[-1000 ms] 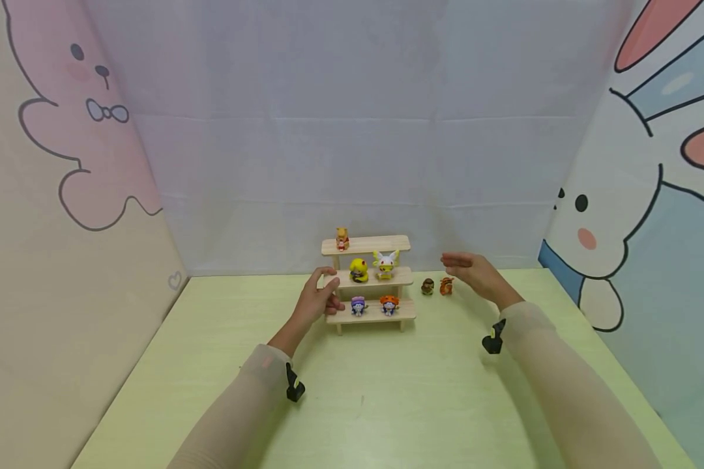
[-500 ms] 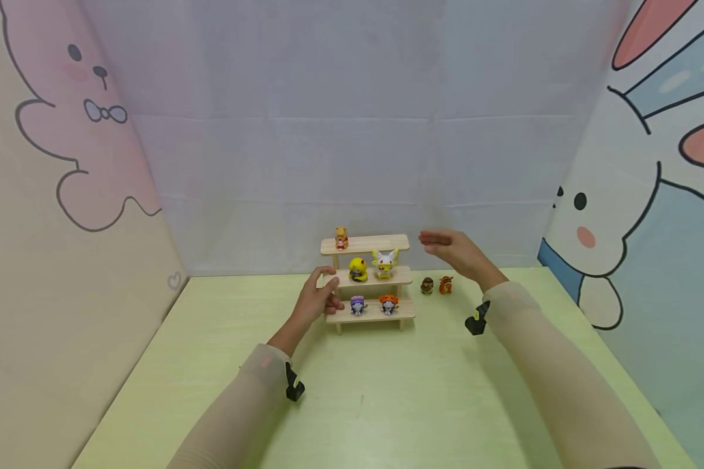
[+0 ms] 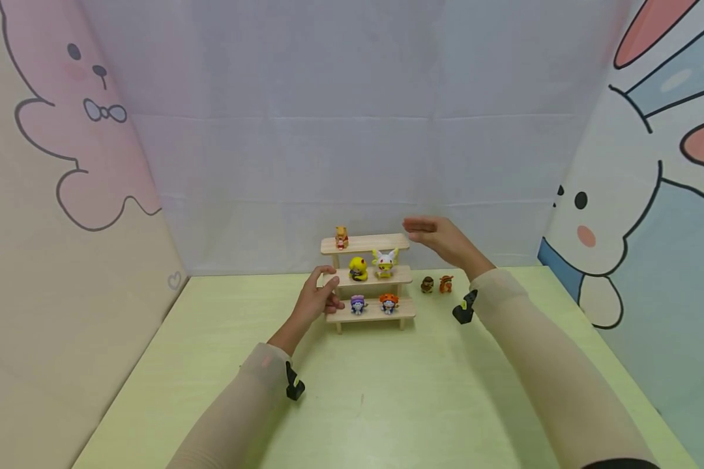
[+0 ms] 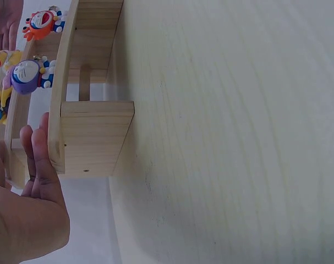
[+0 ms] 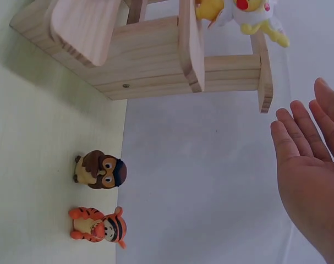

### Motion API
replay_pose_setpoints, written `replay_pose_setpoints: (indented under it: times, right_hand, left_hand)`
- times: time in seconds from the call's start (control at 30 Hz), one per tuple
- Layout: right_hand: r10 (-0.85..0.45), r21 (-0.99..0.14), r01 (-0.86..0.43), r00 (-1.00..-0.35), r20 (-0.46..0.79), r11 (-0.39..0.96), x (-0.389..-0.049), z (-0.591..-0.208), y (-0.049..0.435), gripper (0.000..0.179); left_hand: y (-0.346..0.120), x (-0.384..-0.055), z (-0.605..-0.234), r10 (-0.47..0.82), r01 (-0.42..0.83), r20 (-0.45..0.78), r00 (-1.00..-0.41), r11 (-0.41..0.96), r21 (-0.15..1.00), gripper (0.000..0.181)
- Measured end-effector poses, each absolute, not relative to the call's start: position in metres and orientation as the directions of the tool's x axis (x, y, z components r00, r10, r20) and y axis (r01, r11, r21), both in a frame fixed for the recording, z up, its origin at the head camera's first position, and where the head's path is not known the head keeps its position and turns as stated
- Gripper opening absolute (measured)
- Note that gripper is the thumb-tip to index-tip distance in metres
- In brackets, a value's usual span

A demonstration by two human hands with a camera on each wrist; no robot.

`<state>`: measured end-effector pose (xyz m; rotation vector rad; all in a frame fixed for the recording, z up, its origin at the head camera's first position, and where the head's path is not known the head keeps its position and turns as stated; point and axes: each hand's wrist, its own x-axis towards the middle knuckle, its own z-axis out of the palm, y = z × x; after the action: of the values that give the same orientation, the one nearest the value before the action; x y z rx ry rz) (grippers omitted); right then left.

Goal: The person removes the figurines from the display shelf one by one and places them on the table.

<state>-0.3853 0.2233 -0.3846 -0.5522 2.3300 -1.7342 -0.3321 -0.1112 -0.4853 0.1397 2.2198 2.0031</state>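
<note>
A three-tier wooden display stand (image 3: 371, 311) stands against the back wall with small figurines on it. My left hand (image 3: 313, 301) holds the stand's left end, its fingers (image 4: 41, 159) at the end of the bottom board. Beyond the top board's right end, my right hand (image 3: 440, 240) is raised with fingers straight and nothing in it; the right wrist view shows its palm (image 5: 315, 181). A bear figurine (image 3: 342, 238) sits on the top tier. The middle one bears a yellow figurine (image 3: 358, 269) and a white-eared one (image 3: 385, 263). Purple-hatted (image 4: 26, 76) and orange-hatted (image 4: 41, 25) figurines occupy the bottom tier.
An owl figurine (image 5: 100, 169) and an orange striped tiger figurine (image 5: 99, 226) stand on the pale table (image 3: 352, 404) right of the stand. Behind rises a white cloth wall (image 3: 352, 143); printed panels (image 3: 616, 234) flank the table.
My right hand has moved left and upward, from above the tiger figurine to beside the top tier's right end. The left hand and the figurines have stayed put.
</note>
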Motion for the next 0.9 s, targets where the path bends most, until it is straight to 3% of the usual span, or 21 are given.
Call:
replay_pose_setpoints:
  times: [0.37,0.7,0.9]
  right_hand:
    - [-0.422,-0.964,-0.179,-0.903,0.081,0.199,-0.391,-0.372,0.192,0.054]
    - [-0.442,-0.970,-0.166,-0.894,0.073,0.176,-0.392,-0.366,0.165,0.052]
    - [-0.452,-0.972,-0.163,-0.889,0.072,0.166,-0.394,-0.366,0.150,0.053]
  left_hand:
    - [-0.111,-0.332,-0.484,0.149,-0.037,-0.054,-0.987,0.116,0.993,0.034]
    - [-0.112,-0.333,-0.487,0.164,-0.037,-0.054,-0.985,0.108,0.994,0.042]
    - [-0.112,-0.331,-0.484,0.160,-0.028,-0.045,-0.986,0.110,0.994,0.032]
